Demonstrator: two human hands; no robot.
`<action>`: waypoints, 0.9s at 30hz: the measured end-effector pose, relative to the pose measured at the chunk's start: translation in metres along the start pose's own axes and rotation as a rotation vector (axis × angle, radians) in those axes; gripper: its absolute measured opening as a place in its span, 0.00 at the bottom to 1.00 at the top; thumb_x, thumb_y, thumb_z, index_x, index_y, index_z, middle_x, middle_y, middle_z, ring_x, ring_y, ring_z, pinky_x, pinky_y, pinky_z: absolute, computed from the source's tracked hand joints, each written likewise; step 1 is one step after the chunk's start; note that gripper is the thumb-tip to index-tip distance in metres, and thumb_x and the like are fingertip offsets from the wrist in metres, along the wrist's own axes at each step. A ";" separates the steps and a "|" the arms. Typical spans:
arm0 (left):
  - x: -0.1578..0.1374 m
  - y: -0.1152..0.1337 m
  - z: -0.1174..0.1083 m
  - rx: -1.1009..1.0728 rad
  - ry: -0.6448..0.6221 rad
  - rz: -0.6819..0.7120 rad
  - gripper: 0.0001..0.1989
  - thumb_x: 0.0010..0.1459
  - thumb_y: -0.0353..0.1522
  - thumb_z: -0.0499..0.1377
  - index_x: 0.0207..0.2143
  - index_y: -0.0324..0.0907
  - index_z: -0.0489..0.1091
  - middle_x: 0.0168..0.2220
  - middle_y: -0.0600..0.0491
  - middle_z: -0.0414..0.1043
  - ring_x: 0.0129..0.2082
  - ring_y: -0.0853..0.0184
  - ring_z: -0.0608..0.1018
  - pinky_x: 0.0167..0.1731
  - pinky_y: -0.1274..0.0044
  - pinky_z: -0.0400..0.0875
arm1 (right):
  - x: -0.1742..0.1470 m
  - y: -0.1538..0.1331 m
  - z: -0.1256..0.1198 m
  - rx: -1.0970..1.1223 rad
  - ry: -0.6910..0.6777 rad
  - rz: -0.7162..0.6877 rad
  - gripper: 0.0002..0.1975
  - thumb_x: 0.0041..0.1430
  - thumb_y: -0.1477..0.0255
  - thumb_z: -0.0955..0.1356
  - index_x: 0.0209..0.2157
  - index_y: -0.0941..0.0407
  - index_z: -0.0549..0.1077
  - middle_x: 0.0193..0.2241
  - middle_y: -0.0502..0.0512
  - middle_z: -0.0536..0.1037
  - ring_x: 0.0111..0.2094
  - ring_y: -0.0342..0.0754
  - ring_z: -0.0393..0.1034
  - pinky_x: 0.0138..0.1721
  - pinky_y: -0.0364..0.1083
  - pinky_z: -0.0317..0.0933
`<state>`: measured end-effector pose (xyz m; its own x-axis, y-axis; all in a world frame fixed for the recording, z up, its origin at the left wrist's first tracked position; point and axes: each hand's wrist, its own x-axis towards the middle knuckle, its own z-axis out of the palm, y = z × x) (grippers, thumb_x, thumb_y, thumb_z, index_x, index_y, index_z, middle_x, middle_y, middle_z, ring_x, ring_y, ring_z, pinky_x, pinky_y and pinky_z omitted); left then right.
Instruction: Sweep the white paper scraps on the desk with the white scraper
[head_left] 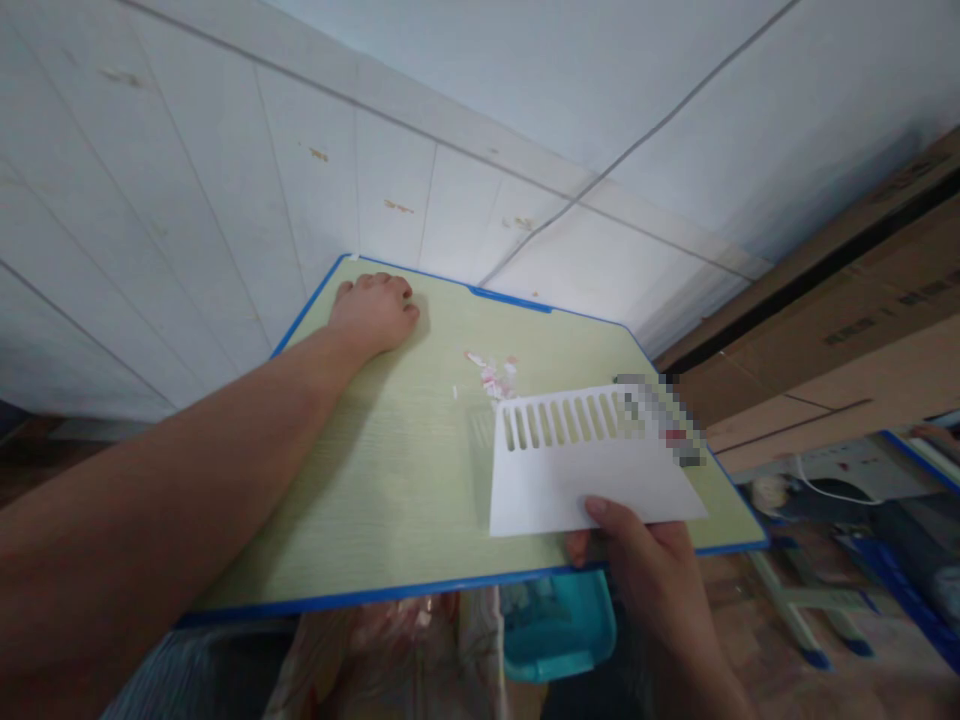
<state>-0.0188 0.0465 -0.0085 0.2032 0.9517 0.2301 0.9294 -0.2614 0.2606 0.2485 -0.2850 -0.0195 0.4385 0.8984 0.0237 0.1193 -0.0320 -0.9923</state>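
Looked like a classroom to me: blue-edged student desk point(420, 480), white tiled wall point(187, 200), cardboard boxes point(847, 330) stacked alongside.

There is only one camera, and it is sitting on the person's head. It is looking forward and down over a small desk point(390, 500) with a blue edge. The camera is tilting, so the desk is looking slanted. It is very near: the left arm is filling the bottom left corner, and the near edge of the desk is sitting low in the picture. Farther off, it is facing a white wall point(225, 180). Brown boxes point(847, 330) are showing on the right side.
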 end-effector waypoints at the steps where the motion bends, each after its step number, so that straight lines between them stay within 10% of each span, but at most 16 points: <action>1: -0.001 0.000 0.000 -0.003 0.001 0.002 0.31 0.76 0.39 0.53 0.72 0.40 0.82 0.76 0.34 0.80 0.76 0.39 0.78 0.78 0.48 0.70 | 0.010 0.002 -0.005 0.000 0.048 -0.025 0.19 0.65 0.59 0.81 0.24 0.51 0.80 0.20 0.52 0.80 0.20 0.52 0.75 0.26 0.50 0.75; 27: -0.003 -0.005 -0.003 -0.002 -0.003 -0.005 0.30 0.76 0.40 0.52 0.69 0.45 0.83 0.76 0.37 0.81 0.77 0.42 0.78 0.78 0.52 0.69 | 0.070 -0.001 0.044 0.003 -0.076 -0.033 0.23 0.66 0.50 0.79 0.28 0.54 0.85 0.30 0.67 0.92 0.24 0.54 0.80 0.28 0.50 0.70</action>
<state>-0.0250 0.0439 -0.0074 0.1989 0.9535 0.2263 0.9298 -0.2566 0.2638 0.2396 -0.2030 -0.0222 0.3651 0.9298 0.0469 0.1300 -0.0010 -0.9915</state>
